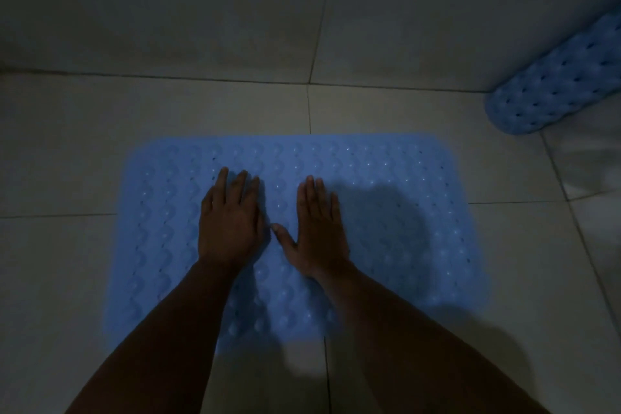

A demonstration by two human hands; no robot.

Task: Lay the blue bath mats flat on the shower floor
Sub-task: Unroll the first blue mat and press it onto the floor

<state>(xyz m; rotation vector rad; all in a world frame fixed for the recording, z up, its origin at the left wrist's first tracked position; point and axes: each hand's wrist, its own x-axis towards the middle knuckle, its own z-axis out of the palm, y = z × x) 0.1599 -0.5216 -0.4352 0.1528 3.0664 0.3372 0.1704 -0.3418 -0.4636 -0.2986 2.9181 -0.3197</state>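
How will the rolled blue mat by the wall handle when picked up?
The rolled blue rubbery bath mat is probably floppy, since it curls into a roll. It may roll if nudged and likely unrolls when lifted. It looks light: thin and perforated like the flat blue mat.

Flat bath mat [386, 228] lies on tiled floor [67, 151], under both hands. Left hand [230, 225] and right hand [317, 228] rest palm-down side by side, thumbs nearly touching. Wall [168, 10] beyond the fingertips. Rolled second mat [554, 84] far right of the fingers, against the wall.
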